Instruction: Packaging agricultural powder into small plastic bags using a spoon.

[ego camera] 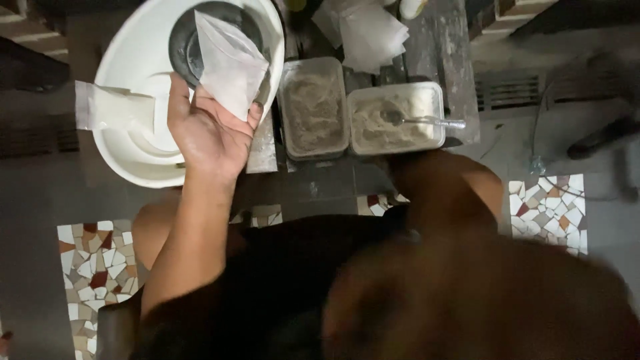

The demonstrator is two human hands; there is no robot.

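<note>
Head view, looking straight down: the left hand (210, 133) is raised over a big white basin (127, 157), palm up, fingers curled and closed on a small clear plastic bag (230, 63), thumb on one side and fingertips pinching the lower edge. The bag hangs right above a round dark tray (183, 40) sitting inside the basin, so that is where the held thing is at this moment.

The right hand? A large brown blur fills the lower right (too smeared to read), so I cannot tell where it is or how it stands.

Risk here, as I judge it: the film is thin and slick, held only by a light pinch, so it could slip down into the basin.

Just beside the basin sit two rectangular translucent tubs: the left tub (313, 110) holds a grainy beige-brown mass, the right tub (397, 120) a paler, pasty one with a metal spoon (420, 121) lying in it. More crinkled clear bags (370, 33) are piled beyond them. The floor shows broken-tile mosaic patches (97, 267).
</note>
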